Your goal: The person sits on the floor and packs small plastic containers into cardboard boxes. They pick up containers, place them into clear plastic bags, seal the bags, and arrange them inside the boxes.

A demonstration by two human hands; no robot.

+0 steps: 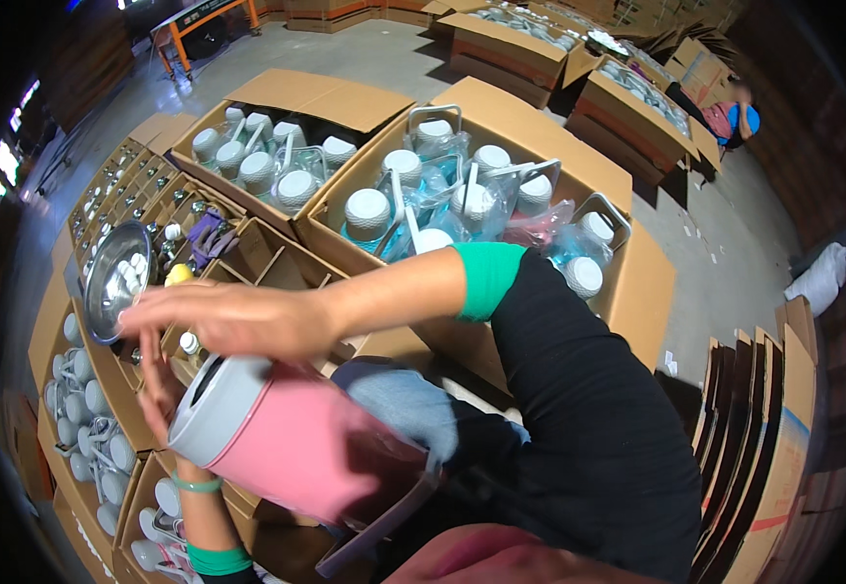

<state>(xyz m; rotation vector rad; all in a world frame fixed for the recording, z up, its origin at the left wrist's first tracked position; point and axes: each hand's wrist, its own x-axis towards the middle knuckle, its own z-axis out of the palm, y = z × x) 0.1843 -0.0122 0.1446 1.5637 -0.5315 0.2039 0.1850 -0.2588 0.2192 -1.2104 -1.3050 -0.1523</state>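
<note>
A pink jug with a light grey rim and a grey handle point(313, 438) lies tilted in front of me, its opening towards the upper left. My left hand point(160, 387) is against the far side of its rim, partly hidden by the jug. Over the rim my right hand point(240, 317) is stretched out and blurred, fingers reaching to the edge of a steel bowl point(113, 281); whether it touches the jug or holds anything small is unclear. White caps point(131, 274) lie in the bowl. Near my hands are a white-capped bottle point(189, 343) and a yellow object point(178, 274).
Open cartons of grey-lidded jugs point(367, 212) stand ahead and at the left. A divided carton point(277, 263) holds bottles, with purple gloves point(211, 237) on it. Folded cardboard point(751, 438) stands at the right. A person point(730, 120) sits by far cartons.
</note>
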